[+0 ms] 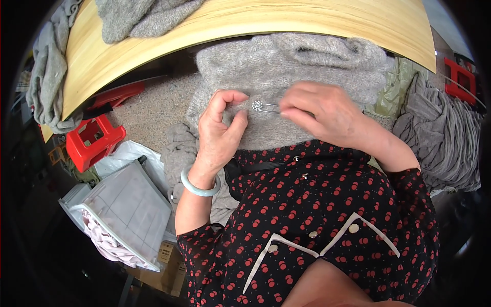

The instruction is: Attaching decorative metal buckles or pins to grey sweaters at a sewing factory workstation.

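A grey knitted sweater [286,66] hangs from the table edge down onto my lap. My left hand [220,130] pinches its fabric between thumb and forefinger. A pale green bangle [197,187] circles that wrist. Just to the right, a small silver pin with a sparkling flower head [258,106] lies against the knit. My right hand [325,112] holds the pin's shaft with closed fingertips.
A curved wooden table [230,25] carries more grey knitwear [143,18]. Grey garments hang at the left [48,77] and are piled at the right [442,138]. Red plastic stools [92,140] and a grey plastic bin [128,210] stand on the floor at the left.
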### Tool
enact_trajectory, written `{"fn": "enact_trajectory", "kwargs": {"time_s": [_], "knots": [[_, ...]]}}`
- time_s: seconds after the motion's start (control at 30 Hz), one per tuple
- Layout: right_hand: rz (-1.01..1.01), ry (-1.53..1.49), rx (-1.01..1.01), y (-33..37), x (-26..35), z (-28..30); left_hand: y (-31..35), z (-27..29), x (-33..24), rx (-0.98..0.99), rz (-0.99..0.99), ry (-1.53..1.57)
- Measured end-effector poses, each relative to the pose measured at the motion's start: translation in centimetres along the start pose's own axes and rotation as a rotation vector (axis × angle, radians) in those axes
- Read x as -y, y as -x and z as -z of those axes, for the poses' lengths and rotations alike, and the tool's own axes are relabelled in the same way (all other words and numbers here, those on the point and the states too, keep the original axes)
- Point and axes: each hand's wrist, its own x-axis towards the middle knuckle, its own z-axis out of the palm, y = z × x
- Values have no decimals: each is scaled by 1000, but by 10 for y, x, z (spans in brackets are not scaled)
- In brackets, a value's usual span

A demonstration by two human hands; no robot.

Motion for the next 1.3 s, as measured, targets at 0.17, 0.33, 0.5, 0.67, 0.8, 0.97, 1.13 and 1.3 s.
{"fn": "enact_trajectory", "kwargs": {"time_s": [0.17, 0.33, 0.5, 0.67, 0.8, 0.97, 1.13, 1.3], "knots": [[164, -7, -179, -28, 0, -18, -1, -1, -6, -21, 55, 119], [100, -33, -113, -36, -1, -20, -5, 0, -6, 3, 165, 333], [78, -147, -79, -43, -10, -19, -9, 3, -1, 34, 217, 428], [68, -156, -93, -43, -10, -18, -14, 6, -3, 73, 297, 354], [104, -122, -104, -41, -13, -22, -16, 8, -2, 193, 411, 61], [73, -122, -117, -40, -11, -16, -13, 9, 0, 233, 368, -8], [120, -115, -53, -39, -14, -14, -11, 7, -5, 130, 130, -1], [135, -84, 30, -42, -15, -4, -12, 6, -10, 119, 172, 61]]}}
